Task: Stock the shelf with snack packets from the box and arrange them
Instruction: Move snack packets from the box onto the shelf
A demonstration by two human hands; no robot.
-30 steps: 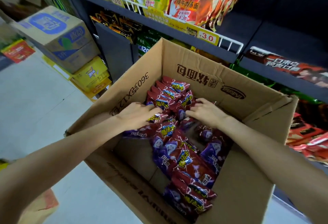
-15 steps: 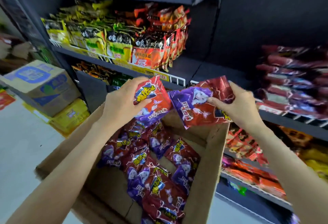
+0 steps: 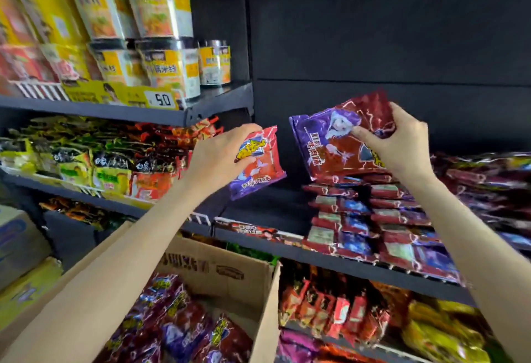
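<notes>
Left hand (image 3: 218,158): grips a red packet (image 3: 258,161), frame centre.
Right hand (image 3: 402,144): pinches a purple-red packet (image 3: 336,144) over the stack (image 3: 373,216), perhaps touching it.
Box (image 3: 230,270): lower centre, holding packets.
Shelf (image 3: 330,256): right.

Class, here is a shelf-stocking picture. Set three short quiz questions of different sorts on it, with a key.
1. True or false: the left hand holds nothing.
2. What lies directly below the packet held in the right hand? A) the cardboard box B) the stack of matching packets C) the noodle cups
3. Fill in: the price tag reads ___.
Key: 1 false, it grips a snack packet; 2 B; 3 5.0
</notes>
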